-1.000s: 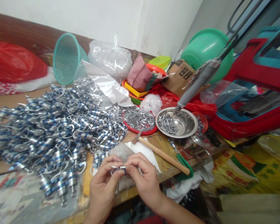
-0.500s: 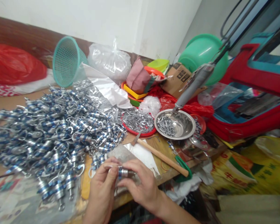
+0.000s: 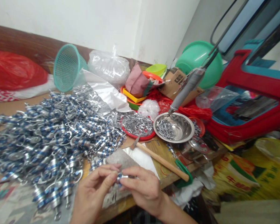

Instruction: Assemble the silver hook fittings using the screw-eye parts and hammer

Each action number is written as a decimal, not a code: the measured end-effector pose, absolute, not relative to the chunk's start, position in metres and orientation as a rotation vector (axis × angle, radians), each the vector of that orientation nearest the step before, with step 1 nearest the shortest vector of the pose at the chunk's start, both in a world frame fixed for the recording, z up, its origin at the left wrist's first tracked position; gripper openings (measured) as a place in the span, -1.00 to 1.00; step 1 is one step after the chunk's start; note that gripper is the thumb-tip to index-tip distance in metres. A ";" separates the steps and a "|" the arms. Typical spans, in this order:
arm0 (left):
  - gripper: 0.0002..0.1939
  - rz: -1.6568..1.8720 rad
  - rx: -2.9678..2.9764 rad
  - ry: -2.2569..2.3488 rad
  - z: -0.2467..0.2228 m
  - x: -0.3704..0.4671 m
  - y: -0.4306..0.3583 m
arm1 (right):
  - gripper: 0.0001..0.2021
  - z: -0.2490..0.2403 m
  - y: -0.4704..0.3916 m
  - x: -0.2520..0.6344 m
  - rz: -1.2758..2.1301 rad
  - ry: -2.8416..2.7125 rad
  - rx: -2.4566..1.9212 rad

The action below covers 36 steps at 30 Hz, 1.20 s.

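Note:
Between both hands is a small silver-and-blue metal fitting [image 3: 119, 178], mostly covered by fingers. My left hand [image 3: 96, 186] pinches its left end with thumb and forefinger. On the other side, my right hand [image 3: 144, 188] grips it with closed fingers. Just beyond my fingers lies a flat grey slab [image 3: 121, 158] on the bench. A large heap of similar silver-and-blue fittings [image 3: 53, 133], many with hooked or ring-shaped ends, spreads to the left. A wooden-handled hammer [image 3: 163, 158] rests at an angle to the right of the slab.
Behind the hammer stand a red tray [image 3: 146, 137] of small metal pieces and a steel bowl [image 3: 185, 137] of pins. A grey-handled tool [image 3: 188, 88] slants down over the bowl. A turquoise basket [image 3: 66, 68], green basin [image 3: 207, 62] and red-and-blue stools [image 3: 252, 115] stand farther off.
The fitting has been turned between my fingers, so less of it shows. My left hand has shifted slightly left and lower. The view has tilted a little.

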<state>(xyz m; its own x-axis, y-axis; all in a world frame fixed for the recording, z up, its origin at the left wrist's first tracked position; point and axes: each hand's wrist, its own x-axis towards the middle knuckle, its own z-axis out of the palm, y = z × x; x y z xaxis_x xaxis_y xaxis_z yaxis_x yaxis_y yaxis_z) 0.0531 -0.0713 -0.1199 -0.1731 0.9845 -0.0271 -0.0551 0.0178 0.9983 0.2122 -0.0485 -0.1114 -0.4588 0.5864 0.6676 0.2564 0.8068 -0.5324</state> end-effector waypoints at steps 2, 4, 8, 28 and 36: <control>-0.84 1.330 0.992 1.320 -0.120 0.055 -0.070 | -0.79 -0.114 -0.050 0.209 0.565 -1.958 -0.697; -0.79 1.333 0.877 1.368 -0.122 0.057 -0.069 | -0.84 -0.114 -0.052 0.206 0.639 -1.901 -0.770; -0.61 1.324 0.633 1.431 -0.125 0.061 -0.074 | -0.86 -0.115 -0.057 0.201 0.704 -1.862 -0.863; -0.47 1.330 0.688 1.184 -0.140 0.061 -0.068 | -0.75 -0.128 0.144 0.242 0.210 -2.265 -1.840; -0.54 1.412 0.666 1.118 -0.142 0.059 -0.070 | -0.81 -0.106 0.109 0.250 0.328 -2.136 -1.698</control>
